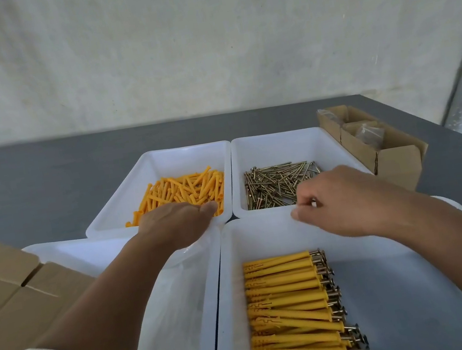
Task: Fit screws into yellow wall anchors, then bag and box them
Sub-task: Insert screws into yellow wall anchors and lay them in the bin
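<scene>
Head view: the front bin (264,236) is sitting nearest the person, with fitted anchors (288,302) lying in rows inside it, screw heads pointing right. Just behind it to the left, an anchor bin (160,159) is holding loose anchors (183,189). Directly behind it, a screw bin (279,142) is holding screws (277,182).

The left hand (176,223) is reaching past the front bin's far left corner into the anchors. Its fingertips are dipping out of sight, so its grip cannot be told.

The right hand (347,201) is hovering over the front bin's far rim, with thumb and fingers pinching what looks like a screw (314,203).

A fourth bin (83,251) is touching the front bin's left side. An open carton (398,159) is standing behind the front bin to the right, and closed cartons (4,289) are lying well to its left.
</scene>
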`<action>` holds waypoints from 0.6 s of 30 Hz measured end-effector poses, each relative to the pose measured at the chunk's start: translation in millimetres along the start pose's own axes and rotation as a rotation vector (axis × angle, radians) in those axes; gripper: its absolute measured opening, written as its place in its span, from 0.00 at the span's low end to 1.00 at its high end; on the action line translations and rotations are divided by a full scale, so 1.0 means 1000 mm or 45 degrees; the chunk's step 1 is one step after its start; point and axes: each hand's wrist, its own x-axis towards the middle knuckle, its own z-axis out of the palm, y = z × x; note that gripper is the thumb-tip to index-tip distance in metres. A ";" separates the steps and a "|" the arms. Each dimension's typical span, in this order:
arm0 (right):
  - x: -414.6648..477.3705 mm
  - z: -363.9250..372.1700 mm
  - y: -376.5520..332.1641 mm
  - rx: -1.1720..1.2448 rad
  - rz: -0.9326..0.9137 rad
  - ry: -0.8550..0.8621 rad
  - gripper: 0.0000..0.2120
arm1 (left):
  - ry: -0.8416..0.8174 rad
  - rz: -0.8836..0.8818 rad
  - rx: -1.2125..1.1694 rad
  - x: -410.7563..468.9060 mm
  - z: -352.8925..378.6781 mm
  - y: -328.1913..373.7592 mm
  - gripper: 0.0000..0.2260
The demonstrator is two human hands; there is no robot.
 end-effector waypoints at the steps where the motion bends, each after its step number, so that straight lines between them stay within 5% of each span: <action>1: 0.003 0.001 0.003 0.039 0.026 0.076 0.12 | -0.002 0.009 -0.002 0.000 0.000 0.000 0.31; 9: 0.026 0.016 0.030 0.320 0.269 0.270 0.12 | -0.032 0.102 0.006 0.005 0.000 -0.004 0.23; 18: 0.094 0.031 0.042 0.258 0.322 0.118 0.12 | 0.087 0.160 0.070 0.005 0.005 -0.005 0.21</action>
